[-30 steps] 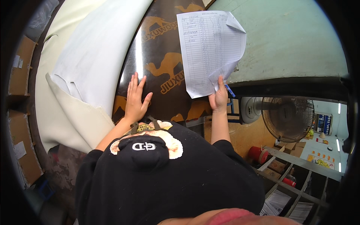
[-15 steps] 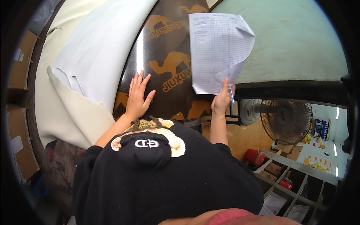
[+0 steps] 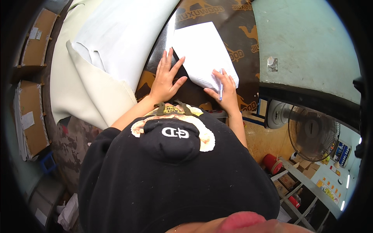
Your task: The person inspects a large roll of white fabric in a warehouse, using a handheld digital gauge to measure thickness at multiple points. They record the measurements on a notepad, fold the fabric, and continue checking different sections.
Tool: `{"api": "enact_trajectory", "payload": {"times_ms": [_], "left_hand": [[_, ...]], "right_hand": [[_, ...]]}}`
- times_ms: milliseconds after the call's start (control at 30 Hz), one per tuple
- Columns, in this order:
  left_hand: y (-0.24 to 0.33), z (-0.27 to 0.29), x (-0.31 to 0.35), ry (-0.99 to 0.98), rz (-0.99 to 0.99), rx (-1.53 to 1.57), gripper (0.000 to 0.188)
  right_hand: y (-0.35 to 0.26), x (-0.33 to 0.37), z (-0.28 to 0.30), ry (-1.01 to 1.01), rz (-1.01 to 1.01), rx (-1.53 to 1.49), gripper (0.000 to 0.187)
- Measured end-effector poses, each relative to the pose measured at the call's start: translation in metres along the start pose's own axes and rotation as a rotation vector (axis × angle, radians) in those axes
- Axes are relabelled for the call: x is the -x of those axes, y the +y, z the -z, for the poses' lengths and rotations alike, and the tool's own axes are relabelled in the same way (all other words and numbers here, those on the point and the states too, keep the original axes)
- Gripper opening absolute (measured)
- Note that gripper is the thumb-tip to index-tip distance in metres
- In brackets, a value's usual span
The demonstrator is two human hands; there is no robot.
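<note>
A white sheet of paper lies at a slant on the dark brown board with its orange camel prints. Faint lines show near the paper's lower edge; the rest is too bright to read. My right hand rests on the paper's near right part and holds a pen between the fingers. To the left of the paper, my left hand lies on the board, fingers stretched out, holding nothing. Its fingertips are close to the paper's left edge.
Rolled white and cream sheet material covers the left side. At right are a pale green surface with a dark edge, a fan, a red container and a grey compartment rack. Cardboard boxes stand at far left.
The paper has gone from upright in my right hand down onto the board, moving left. My right hand now rests on it with the pen. My left hand stays flat.
</note>
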State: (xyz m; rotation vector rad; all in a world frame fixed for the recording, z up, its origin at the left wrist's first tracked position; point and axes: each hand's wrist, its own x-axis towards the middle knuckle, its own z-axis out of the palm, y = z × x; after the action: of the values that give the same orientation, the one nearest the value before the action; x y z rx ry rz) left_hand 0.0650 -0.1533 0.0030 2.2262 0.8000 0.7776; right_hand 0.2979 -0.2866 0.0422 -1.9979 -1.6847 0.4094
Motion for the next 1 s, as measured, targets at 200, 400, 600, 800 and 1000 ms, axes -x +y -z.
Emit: {"api": "enact_trajectory", "payload": {"times_ms": [200, 400, 600, 800, 1000], "left_hand": [[0.003, -0.003, 0.0, -0.117, -0.033, -0.206, 0.047], [0.006, 0.002, 0.0, -0.316, -0.144, -0.254, 0.04], [0.008, 0.0, -0.001, -0.294, -0.147, -0.231, 0.041], [0.007, -0.001, -0.002, -0.269, -0.133, -0.213, 0.038], [0.008, -0.001, -0.002, -0.269, -0.09, -0.228, 0.035]], "right_hand": [[0.015, 0.0, 0.022, 0.013, -0.134, -0.151, 0.043], [0.04, -0.029, 0.033, 0.099, -0.338, -0.702, 0.057], [0.059, -0.093, -0.001, 0.267, -0.479, -1.317, 0.06], [0.083, -0.144, -0.012, 0.492, -0.276, -1.073, 0.03], [0.08, -0.154, -0.029, 0.598, -0.272, -0.843, 0.032]]}}
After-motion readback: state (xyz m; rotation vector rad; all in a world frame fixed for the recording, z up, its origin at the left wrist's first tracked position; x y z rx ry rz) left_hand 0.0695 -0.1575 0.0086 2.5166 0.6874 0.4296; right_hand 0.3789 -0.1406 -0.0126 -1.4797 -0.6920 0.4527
